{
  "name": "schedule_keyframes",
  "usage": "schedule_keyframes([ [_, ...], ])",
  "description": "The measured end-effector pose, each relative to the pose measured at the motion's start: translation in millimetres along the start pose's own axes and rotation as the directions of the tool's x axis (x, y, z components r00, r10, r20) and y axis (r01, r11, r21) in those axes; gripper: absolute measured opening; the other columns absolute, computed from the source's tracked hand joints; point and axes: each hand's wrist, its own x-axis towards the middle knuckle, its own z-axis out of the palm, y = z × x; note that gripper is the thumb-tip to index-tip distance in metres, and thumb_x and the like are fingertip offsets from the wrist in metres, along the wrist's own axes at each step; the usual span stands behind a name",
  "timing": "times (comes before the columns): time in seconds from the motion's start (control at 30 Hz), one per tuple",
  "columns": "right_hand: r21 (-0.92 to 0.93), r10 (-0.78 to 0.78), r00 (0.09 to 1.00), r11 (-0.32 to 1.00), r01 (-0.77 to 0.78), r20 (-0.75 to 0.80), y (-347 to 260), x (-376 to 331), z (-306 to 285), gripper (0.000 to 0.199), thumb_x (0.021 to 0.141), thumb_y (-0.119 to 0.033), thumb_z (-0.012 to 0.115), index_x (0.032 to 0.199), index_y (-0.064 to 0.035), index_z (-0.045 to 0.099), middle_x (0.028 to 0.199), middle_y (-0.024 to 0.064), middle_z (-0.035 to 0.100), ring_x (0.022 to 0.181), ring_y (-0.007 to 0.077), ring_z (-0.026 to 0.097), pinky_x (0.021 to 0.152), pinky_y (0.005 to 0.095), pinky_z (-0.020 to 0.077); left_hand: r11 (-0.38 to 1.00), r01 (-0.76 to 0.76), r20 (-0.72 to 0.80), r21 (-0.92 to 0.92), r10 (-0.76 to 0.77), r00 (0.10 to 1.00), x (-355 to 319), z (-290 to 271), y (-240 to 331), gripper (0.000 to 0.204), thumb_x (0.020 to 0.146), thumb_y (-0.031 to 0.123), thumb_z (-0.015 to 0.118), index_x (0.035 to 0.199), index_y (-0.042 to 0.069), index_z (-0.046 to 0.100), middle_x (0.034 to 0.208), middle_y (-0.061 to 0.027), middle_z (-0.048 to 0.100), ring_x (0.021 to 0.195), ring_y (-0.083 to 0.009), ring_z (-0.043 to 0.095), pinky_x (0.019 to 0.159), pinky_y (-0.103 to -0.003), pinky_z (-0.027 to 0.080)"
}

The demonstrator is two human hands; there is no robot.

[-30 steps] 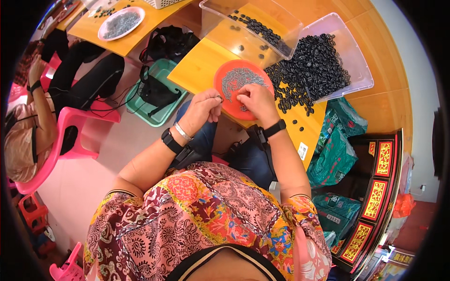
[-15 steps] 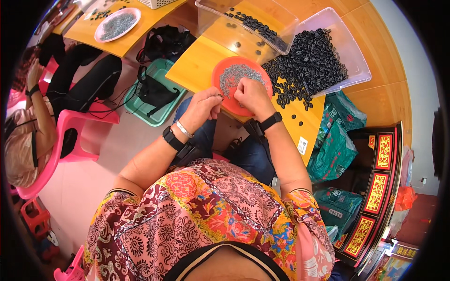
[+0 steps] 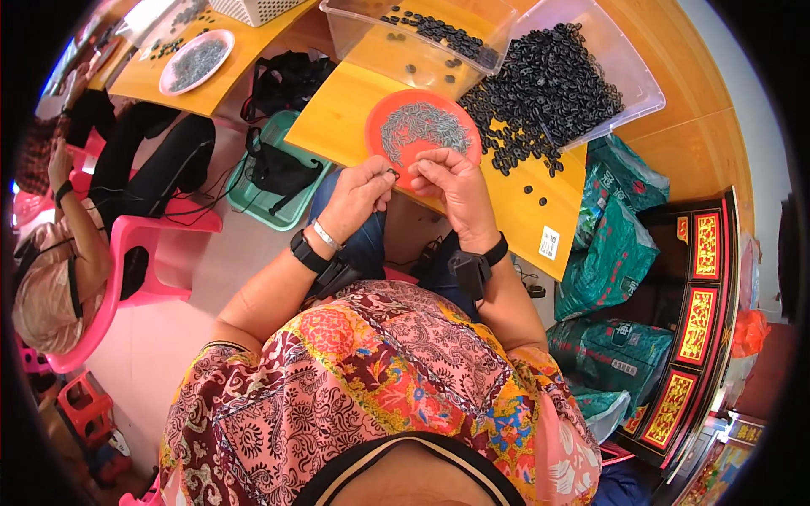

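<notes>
Held before me at the front edge of the table, my left hand (image 3: 359,201) is closed, pinching a small dark round part (image 3: 393,173) between thumb and fingertips. Close on its right is my right hand (image 3: 460,192), thumb and forefinger pressed together; what they hold is too small to make out. Just beyond both hands lies a red plate (image 3: 374,126) with many small grey metal pieces (image 3: 426,126) spread over it, slim like pins or screws. Right of the plate, small black oval parts (image 3: 553,88) lie heaped, spilling from a tipped clear bin (image 3: 645,101) onto the yellow table (image 3: 329,126).
Another clear bin (image 3: 354,38) stands behind the plate. Green bags (image 3: 612,261) stand right of the table. On the left are a green basket (image 3: 291,215), a pink chair (image 3: 122,253) with a seated person, and another table with a pale plate (image 3: 224,42) of grey pieces.
My right hand has drawn back from the grey pieces on the plate toward my left hand, with fingers pinched. My left hand keeps its pinch on the dark part. The view has shifted slightly.
</notes>
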Motion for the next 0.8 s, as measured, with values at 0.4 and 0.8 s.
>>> schedule_keyframes([
  [0.4, -0.159, -0.094, 0.995, 0.983, 0.097, 0.024, 13.0, -1.0, 7.1, 0.012, 0.087, -0.013, 0.063, 0.094, -0.0035, 0.065, 0.077, -0.0026, 0.061, 0.069, 0.0034, 0.055, 0.062, 0.0174, 0.0445, 0.996, -0.055, 0.008, 0.065, 0.055, 0.998, -3.1, 0.3, 4.7, 0.015, 0.092, 0.017, 0.048, 0.086, 0.004, 0.055, 0.068, 0.0014, 0.054, 0.057, -0.0052, 0.049, 0.052, -0.019, 0.037],
  [0.8, -0.497, -0.373, 0.925, 0.789, 0.36, 0.077, 19.4, -3.5, 7.6, 0.009, 0.088, -0.005, 0.059, 0.091, 0.0016, 0.063, 0.083, 0.003, 0.065, 0.077, 0.0079, 0.06, 0.07, 0.0221, 0.0484, 0.955, -0.124, 0.007, 0.27, 0.126, 0.992, -3.9, 4.9, 6.6, 0.015, 0.088, 0.012, 0.05, 0.08, 0.0, 0.053, 0.06, -0.0045, 0.052, 0.053, -0.0116, 0.052, 0.051, -0.027, 0.042],
])
